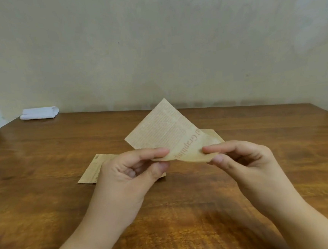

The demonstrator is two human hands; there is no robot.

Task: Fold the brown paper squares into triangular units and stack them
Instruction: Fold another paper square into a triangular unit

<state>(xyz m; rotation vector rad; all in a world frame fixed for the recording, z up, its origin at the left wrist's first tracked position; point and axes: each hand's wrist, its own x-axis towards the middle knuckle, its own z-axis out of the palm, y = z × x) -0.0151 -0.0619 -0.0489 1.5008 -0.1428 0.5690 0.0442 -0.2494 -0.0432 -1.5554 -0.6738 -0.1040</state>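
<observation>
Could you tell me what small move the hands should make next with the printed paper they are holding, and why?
Probably lower it to the table and press the crease flat. The left hand and right hand pinch the brown paper in the air by its near corners, and its bend looks soft and curved, not sharp.

Plain room, wooden table (43, 154), bare beige wall (152, 46)

On the brown paper square (165, 132) that I held up, large brown letters ran along one edge and read "Graphing", with "al" just before it; the last letter was curled and unsure. Columns of small print filled the remainder, too fine to read. The paper lying on the table (92, 170) bore a few letters I could not make out.
</observation>
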